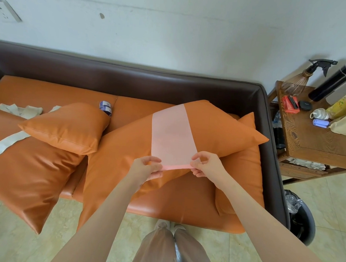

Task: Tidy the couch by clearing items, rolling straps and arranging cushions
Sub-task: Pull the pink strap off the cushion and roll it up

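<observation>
The left hand [148, 166] and right hand [204, 165] pinch the near end of the pink strap [173, 135]. It lies flat over an orange cushion [219, 125].

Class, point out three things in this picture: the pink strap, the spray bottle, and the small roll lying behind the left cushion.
pink strap [173, 134], head view, middle of its flat band.
spray bottle [296, 84], head view, its clear body.
small roll [105, 106], head view, its printed side.

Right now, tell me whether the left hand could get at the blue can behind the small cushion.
Probably not yet. The left hand pinches the pink strap together with the right hand, and the blue can sits tucked behind the small cushion, beyond it.
</observation>
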